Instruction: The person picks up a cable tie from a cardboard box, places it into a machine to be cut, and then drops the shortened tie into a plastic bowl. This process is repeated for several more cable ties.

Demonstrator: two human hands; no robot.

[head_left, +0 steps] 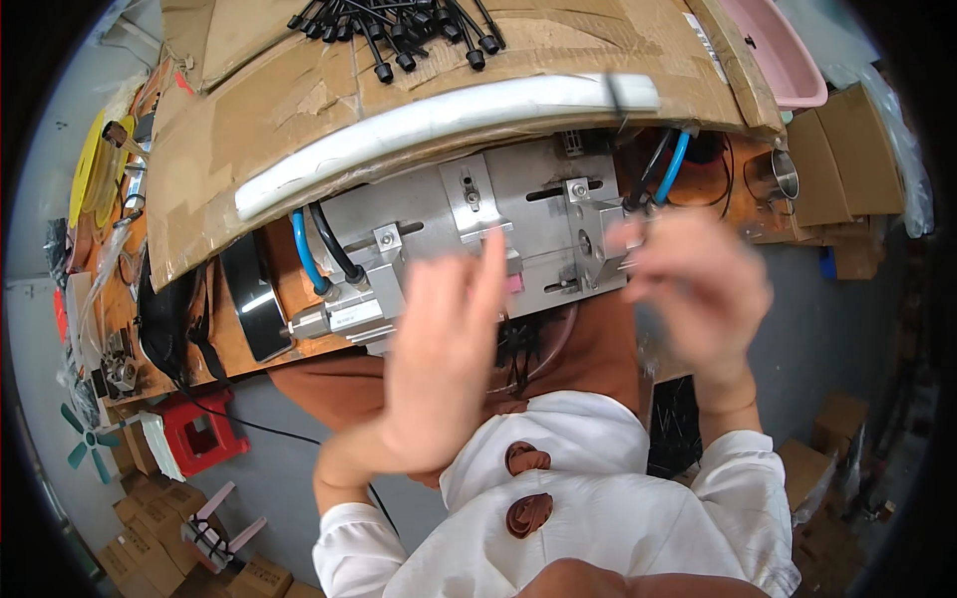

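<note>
A metal fixture (538,254) with slotted plates and clamp blocks lies on the bench before me. My left hand (439,344) is over its near left part, smeared by motion; one finger points up toward the middle bracket (472,196). I cannot make out anything in it. My right hand (703,284) hovers by the fixture's right end block (596,239), its fingers bent and blurred, and whether they hold something is unclear. A dark blurred streak (615,97) crosses the right end of the white padded strip (449,115).
Several black rods with knobbed ends (399,30) lie on the cardboard (269,115) beyond the fixture. Blue hoses (307,254) and black hoses run to its sides. A phone (254,299) lies at left, a metal cup (785,174) and pink basin (773,50) at right.
</note>
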